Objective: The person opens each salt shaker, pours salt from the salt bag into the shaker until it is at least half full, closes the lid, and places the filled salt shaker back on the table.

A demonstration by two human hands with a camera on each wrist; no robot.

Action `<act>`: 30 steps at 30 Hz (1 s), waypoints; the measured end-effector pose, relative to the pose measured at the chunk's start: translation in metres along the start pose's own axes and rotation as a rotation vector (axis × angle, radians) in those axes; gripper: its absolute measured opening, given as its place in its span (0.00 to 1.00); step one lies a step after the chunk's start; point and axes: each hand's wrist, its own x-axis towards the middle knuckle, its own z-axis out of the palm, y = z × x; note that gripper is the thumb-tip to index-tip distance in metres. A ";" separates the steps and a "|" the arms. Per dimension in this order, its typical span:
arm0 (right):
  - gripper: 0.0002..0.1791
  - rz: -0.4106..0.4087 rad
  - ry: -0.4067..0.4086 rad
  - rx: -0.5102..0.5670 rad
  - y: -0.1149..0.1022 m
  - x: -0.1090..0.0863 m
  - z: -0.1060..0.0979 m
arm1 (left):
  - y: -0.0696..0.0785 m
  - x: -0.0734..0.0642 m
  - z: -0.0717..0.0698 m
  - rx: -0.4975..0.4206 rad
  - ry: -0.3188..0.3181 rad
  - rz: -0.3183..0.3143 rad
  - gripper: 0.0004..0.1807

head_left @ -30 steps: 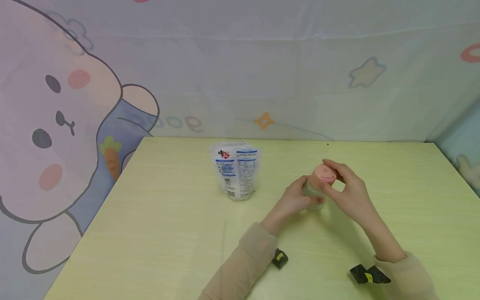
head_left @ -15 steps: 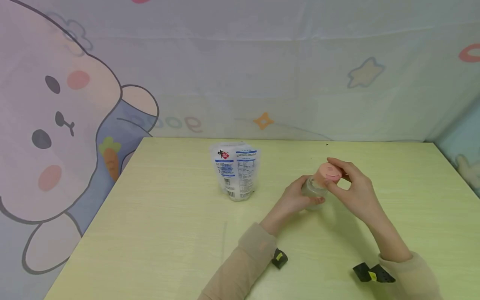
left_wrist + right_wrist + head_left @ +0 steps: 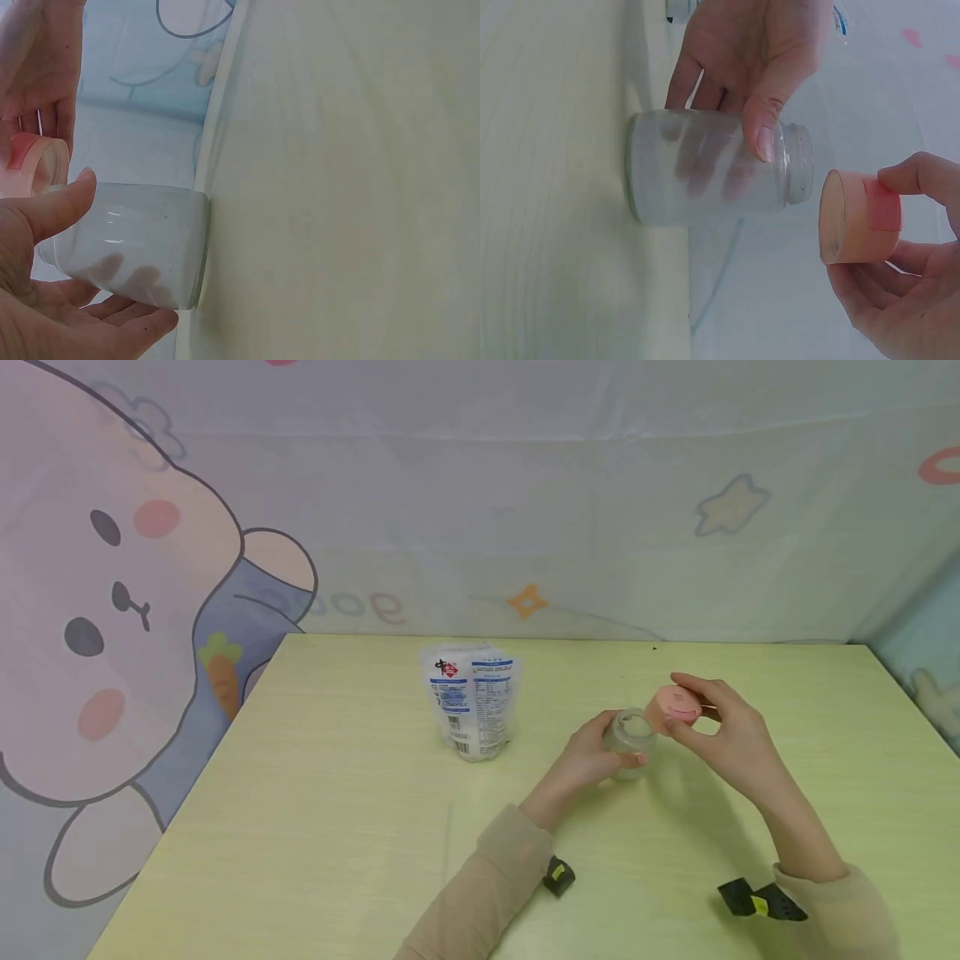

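Observation:
A clear glass jar [image 3: 705,180] with a bare threaded mouth stands upright on the table, right of centre in the head view. My left hand [image 3: 595,755] grips it round the body, fingers behind and thumb in front; the fingers show through the glass in the right wrist view. Just right of the jar's mouth, my right hand [image 3: 731,735] holds a pink and orange lid [image 3: 861,217] between thumb and fingers. The lid is off the jar, tilted, with its hollow underside towards the jar in the right wrist view.
A white plastic pouch [image 3: 476,702] with blue print stands on the pale yellow table [image 3: 337,827], left of the jar. Behind the table hangs a cartoon-printed cloth [image 3: 480,510]. Black straps [image 3: 558,877] sit near the sleeves.
My right hand has lifted the lid off the jar and moved it to the right, which uncovers the jar's mouth. The left hand and the jar have stayed in place.

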 end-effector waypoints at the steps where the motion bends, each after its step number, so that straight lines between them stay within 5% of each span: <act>1: 0.31 0.007 -0.008 -0.004 0.001 0.000 -0.001 | 0.000 0.000 0.000 0.004 0.001 0.000 0.36; 30: 0.28 0.012 -0.130 -0.087 0.013 -0.003 -0.018 | -0.003 0.002 0.001 0.026 -0.003 -0.008 0.36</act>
